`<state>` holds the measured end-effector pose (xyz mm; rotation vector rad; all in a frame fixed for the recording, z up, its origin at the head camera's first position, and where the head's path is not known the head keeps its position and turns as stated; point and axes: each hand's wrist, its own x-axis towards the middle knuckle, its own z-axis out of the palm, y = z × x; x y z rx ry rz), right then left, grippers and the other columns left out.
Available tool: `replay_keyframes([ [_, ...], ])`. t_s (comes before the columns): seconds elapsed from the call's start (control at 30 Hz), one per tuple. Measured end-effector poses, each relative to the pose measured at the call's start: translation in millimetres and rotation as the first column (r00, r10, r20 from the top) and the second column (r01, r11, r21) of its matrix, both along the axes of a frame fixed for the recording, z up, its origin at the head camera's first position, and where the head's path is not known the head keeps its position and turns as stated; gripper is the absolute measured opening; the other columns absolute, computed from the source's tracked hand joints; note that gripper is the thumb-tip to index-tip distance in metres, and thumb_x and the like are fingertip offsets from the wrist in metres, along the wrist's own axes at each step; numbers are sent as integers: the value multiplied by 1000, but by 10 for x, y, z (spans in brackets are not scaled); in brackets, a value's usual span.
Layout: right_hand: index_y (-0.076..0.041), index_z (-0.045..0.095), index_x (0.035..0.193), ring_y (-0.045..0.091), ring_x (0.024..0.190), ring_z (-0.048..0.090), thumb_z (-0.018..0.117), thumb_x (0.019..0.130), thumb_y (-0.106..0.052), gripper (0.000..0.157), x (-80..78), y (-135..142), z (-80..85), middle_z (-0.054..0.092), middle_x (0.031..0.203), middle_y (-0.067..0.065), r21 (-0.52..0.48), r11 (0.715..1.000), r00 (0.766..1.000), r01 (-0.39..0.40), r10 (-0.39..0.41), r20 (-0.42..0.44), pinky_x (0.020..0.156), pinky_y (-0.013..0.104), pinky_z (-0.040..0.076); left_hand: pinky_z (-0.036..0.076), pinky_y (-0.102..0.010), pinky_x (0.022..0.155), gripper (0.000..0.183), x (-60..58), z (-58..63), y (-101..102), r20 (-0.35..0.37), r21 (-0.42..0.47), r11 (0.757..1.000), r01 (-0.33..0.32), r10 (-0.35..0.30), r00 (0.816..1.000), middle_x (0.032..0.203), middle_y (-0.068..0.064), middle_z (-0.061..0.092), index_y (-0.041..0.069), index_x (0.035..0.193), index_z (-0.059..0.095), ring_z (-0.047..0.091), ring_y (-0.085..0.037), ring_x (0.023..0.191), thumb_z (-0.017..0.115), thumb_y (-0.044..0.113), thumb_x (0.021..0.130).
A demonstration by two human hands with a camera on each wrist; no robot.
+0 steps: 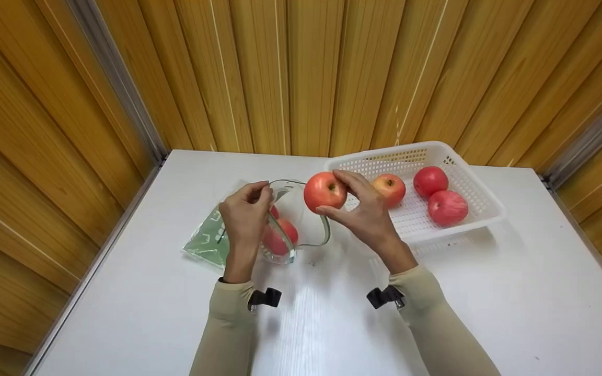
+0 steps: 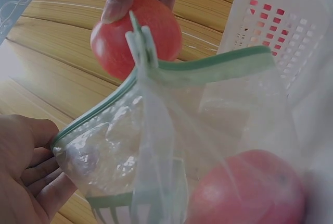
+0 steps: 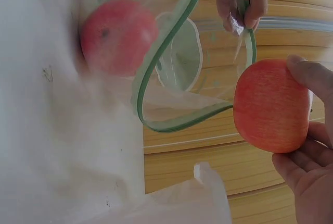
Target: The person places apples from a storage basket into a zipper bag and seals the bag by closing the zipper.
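A clear zip bag with a green zip edge (image 3: 166, 125) and a green printed panel (image 1: 208, 237) stands with its mouth spread. My left hand (image 1: 246, 211) pinches the bag's rim on its left side, as the left wrist view also shows with the hand (image 2: 26, 166) at the edge. Inside the bag lie red apples (image 1: 281, 237); one apple (image 2: 250, 190) shows through the plastic. My right hand (image 1: 369, 214) grips another red apple (image 1: 324, 192) between thumb and fingers, beside the open mouth at the bag's right.
A white perforated plastic basket (image 1: 481, 190) stands at the back right of the white table (image 1: 520, 292). It holds three apples: one yellowish-red apple (image 1: 391, 189), one red apple (image 1: 430, 181) and another red apple (image 1: 448, 208). Wood-look panels (image 1: 311, 78) rise behind the table.
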<state>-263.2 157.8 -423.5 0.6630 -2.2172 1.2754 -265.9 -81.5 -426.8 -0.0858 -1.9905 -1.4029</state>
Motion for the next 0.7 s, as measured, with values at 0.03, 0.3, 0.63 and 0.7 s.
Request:
replay_keyframes([
  [0.03,0,65,142,22,130,60,99,76,-27,79,7,-17,-3,65,142,10,3,1000,1000,-5,5,-2,109,37,48,52,-18,62,9,1,2,0,-3,-1,1000,0,0,1000,84,-5,79,2,98,84,68,-14,68,77,4,93],
  [0.3,0,64,142,22,130,62,97,78,-31,78,55,-160,-76,65,141,11,32,999,1000,-27,27,5,108,37,50,54,-20,61,11,5,-11,-10,4,-6,1000,2,-2,1000,86,-6,79,0,101,84,68,-14,69,77,5,94],
  [0.63,-3,63,144,20,129,61,95,79,-34,79,89,-269,-183,64,142,7,54,997,997,-63,61,35,105,38,52,55,-20,62,11,11,5,-6,6,6,1000,2,-2,1000,86,-7,79,0,101,84,69,-15,69,77,5,94],
  [0.7,-3,63,144,20,130,61,96,79,-34,79,90,-283,-202,64,142,7,57,996,997,-69,67,41,106,38,51,54,-20,61,11,12,6,-5,-3,6,1000,3,-3,1000,85,-6,79,0,101,84,69,-15,69,77,5,94],
])
